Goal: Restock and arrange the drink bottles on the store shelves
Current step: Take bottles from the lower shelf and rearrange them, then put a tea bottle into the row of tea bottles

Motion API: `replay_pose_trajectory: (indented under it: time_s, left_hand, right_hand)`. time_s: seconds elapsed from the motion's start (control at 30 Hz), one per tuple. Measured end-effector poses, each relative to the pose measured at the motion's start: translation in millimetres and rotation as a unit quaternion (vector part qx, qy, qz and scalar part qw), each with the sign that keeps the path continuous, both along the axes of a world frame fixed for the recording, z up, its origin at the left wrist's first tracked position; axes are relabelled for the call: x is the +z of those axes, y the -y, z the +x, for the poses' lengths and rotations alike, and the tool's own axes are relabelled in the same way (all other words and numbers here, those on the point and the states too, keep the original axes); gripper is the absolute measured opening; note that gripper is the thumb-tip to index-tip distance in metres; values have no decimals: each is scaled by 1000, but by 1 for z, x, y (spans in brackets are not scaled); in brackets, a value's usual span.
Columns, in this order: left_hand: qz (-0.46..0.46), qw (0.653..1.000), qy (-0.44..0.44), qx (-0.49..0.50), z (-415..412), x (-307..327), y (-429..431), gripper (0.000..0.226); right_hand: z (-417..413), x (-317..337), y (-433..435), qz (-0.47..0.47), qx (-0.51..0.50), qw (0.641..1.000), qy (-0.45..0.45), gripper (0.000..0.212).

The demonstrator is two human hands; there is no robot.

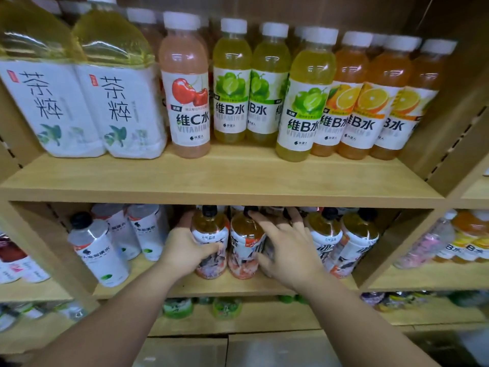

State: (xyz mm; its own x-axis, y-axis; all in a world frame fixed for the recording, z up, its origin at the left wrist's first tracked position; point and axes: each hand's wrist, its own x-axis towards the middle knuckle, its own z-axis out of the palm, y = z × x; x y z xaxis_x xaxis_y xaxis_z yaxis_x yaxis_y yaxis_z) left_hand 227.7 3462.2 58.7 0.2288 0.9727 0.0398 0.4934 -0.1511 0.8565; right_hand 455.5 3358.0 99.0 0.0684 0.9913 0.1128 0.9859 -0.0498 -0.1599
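Observation:
On the middle shelf (211, 286) stand amber tea bottles with black caps. My left hand (185, 250) grips the left tea bottle (210, 229) around its label. My right hand (288, 247) lies with spread fingers across the second tea bottle (244, 234). It partly hides a bottle behind it. Two more tea bottles (344, 234) stand just right of that hand.
The upper shelf (225, 178) carries two big green-tea bottles (87, 88), a pink vitamin bottle (186, 86), lime bottles (232, 80) and orange bottles (370, 96). Clear white-label bottles (98, 247) stand left of my hands. More drinks fill the side bays and the shelf below.

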Motion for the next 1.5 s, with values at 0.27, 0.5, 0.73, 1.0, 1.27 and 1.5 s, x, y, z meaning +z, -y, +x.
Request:
replay_pose_trajectory:
  time_s: [0.27, 0.5, 0.73, 1.0, 1.27, 1.5]
  left_hand:
    - [-1, 999, -32, -2, -4, 8, 16, 57]
    - [202, 978, 36, 48, -39, 46, 55, 29]
    - [357, 917, 89, 153, -77, 140, 46, 26]
    - [334, 906, -83, 245, -120, 205, 3, 83]
    - [242, 936, -162, 196, -139, 181, -19, 103]
    - [320, 921, -91, 203, -135, 189, -4, 101]
  right_hand:
    - [-5, 9, 1, -24, -14, 999, -32, 82]
    - [-42, 38, 21, 319, 88, 943, 9, 20]
    - [-103, 158, -14, 377, 167, 905, -108, 22]
    - [-158, 280, -96, 279, 117, 953, -7, 59]
    - [-183, 311, -146, 200, 83, 972, 93, 55]
    - [-187, 306, -121, 303, 162, 938, -37, 34]
